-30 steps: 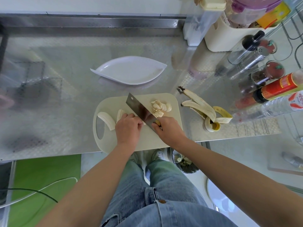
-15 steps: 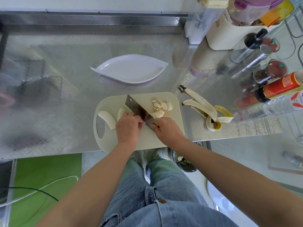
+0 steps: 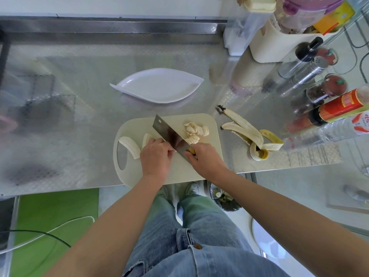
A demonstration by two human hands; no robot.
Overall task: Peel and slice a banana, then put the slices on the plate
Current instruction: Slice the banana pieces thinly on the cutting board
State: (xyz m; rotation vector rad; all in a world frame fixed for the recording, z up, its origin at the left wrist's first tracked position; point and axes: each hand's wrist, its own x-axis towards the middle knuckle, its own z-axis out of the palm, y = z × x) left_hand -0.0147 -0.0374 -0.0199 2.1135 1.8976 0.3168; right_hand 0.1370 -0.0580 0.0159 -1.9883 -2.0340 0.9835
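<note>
Mid-slicing, to judge from the layout. Main risk from here: a nicked finger, with the knuckles of the left hand (image 3: pixel 156 154) touching the flat of the knife (image 3: pixel 169 134); a slip of the blade leftward, or fingertips uncurling, enough to cause it. Second risk: the short, soft banana piece (image 3: pixel 148 139) rolling or squashing under pressure, giving ragged slices. Third: slices (image 3: pixel 196 131) sticking to the blade and tumbling off the cutting board (image 3: pixel 199 172), not far from its right edge. Left hand at centre frame, fingers curled down over the banana piece and holding it, the piece poking out just above and left of that hand. Right hand (image 3: pixel 205 156) just right of centre, clenched round the knife handle, blade angled toward upper left. Second banana half (image 3: pixel 129 146) lying apart at the left of the board, beside the handle hole. Cut slices heaped just above the right hand, right of the blade. Plate (image 3: pixel 159 87) above the board, upper centre, well apart from both hands, no slices on it. Peel (image 3: pixel 251 134) right of the board, on the counter (image 3: pixel 79 126).
</note>
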